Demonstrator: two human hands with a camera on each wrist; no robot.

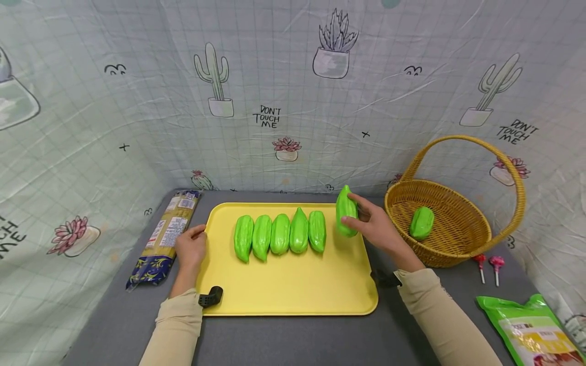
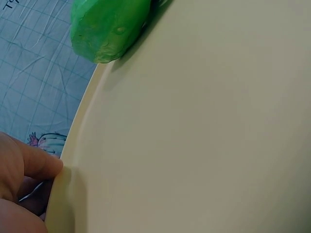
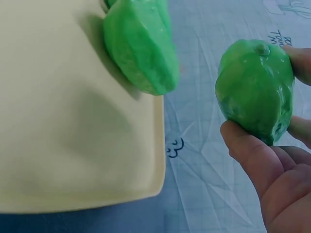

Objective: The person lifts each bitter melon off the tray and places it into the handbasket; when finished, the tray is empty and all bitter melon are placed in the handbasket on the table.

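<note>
My right hand (image 1: 376, 226) holds a green ridged gourd (image 1: 345, 209) upright over the right end of the yellow tray (image 1: 284, 290). In the right wrist view, the thumb and fingers pinch this gourd (image 3: 255, 90) from its sides, its nubbed end facing the camera. Several similar green gourds (image 1: 280, 234) lie side by side in a row on the tray. At the tray's left rim is my left hand (image 1: 191, 248), a fingertip touching the outer edge. Another green gourd (image 1: 421, 222) lies in the wicker basket (image 1: 450, 259) to the right.
A long pack of noodles (image 1: 169, 231) lies left of my left hand. Two lollipops (image 1: 496, 262) lie in front of the basket, whose tall handle (image 1: 519, 198) arches up. A green bag (image 1: 533, 328) is at the near right. Behind the grey table (image 1: 274, 340) hangs a printed cloth.
</note>
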